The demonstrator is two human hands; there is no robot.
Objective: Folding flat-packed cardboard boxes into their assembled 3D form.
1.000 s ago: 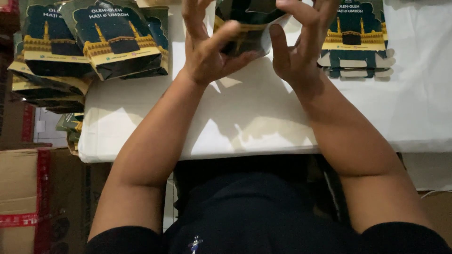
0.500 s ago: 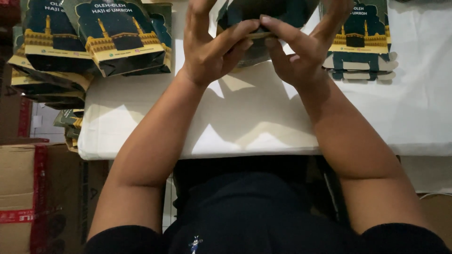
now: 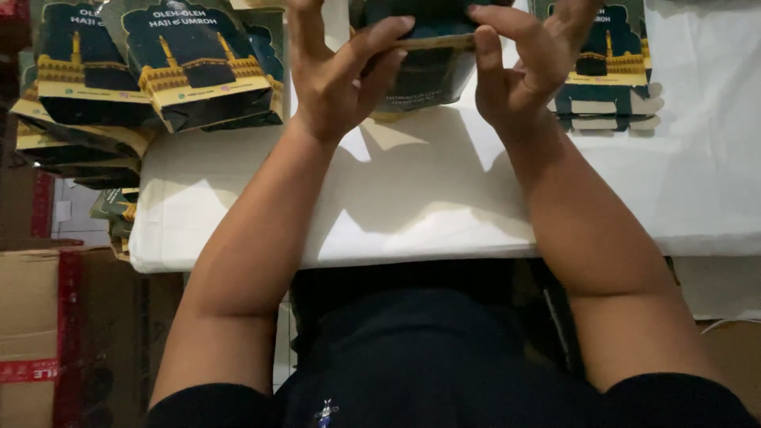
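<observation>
1. Nearest you, both forearms reach out over the white table point(image 3: 428, 198), its front part bare cloth.
2. Your left hand point(image 3: 337, 75) and right hand point(image 3: 519, 71) are both clamped on one dark green and gold carton point(image 3: 428, 55), held above the table's far part, thumbs pressing along its gold-edged flap.
3. This looks like the folding step: the flap seems nearly shut, so the next move likely calls for firm, even thumb pressure to seat it.
4. Farther left lie the assembled cartons point(image 3: 190, 59); far right, a flat stack point(image 3: 610, 87).
</observation>
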